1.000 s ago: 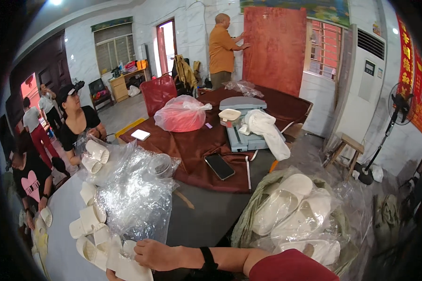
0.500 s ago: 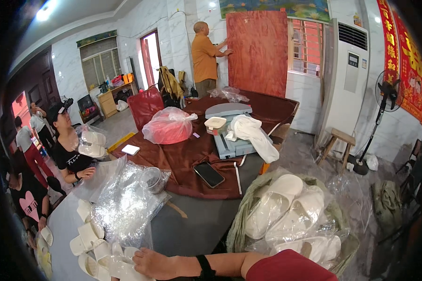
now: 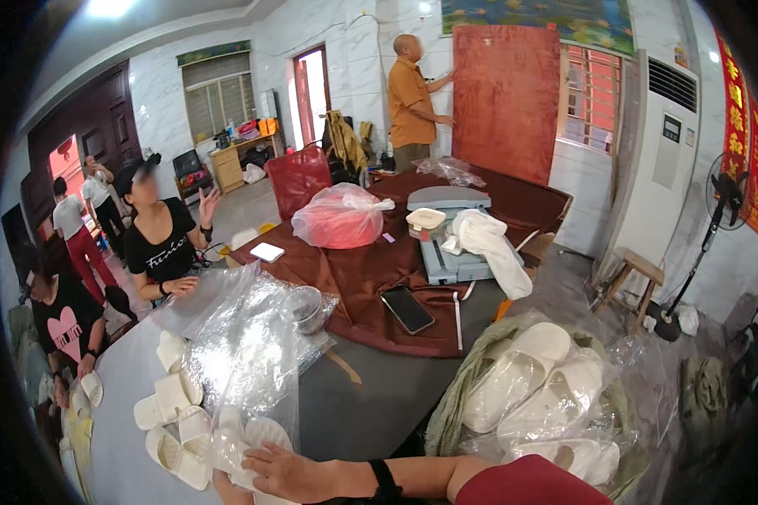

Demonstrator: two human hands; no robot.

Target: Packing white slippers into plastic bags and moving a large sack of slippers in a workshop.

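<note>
White foam slippers (image 3: 181, 412) lie in a loose heap at the near left of the grey surface (image 3: 362, 404), flat-soled with broad straps, some overlapped by crinkled clear plastic bags (image 3: 244, 353) that catch the light. The right hand (image 3: 290, 473) reaches across from the lower right — a dark band at its wrist — and lies on a slipper half inside a clear bag (image 3: 248, 438), fingers (image 3: 257, 459) spread flat on it rather than clenched. Just below it only a sliver of the left hand (image 3: 221, 486) shows at the frame's edge; whether its fingers grasp anything cannot be told. To the right, more white slippers fill a large clear sack (image 3: 547, 404). Beyond lie a dark red cloth (image 3: 370, 278), a black phone (image 3: 407, 309) and a pink bag (image 3: 338, 217).
</note>
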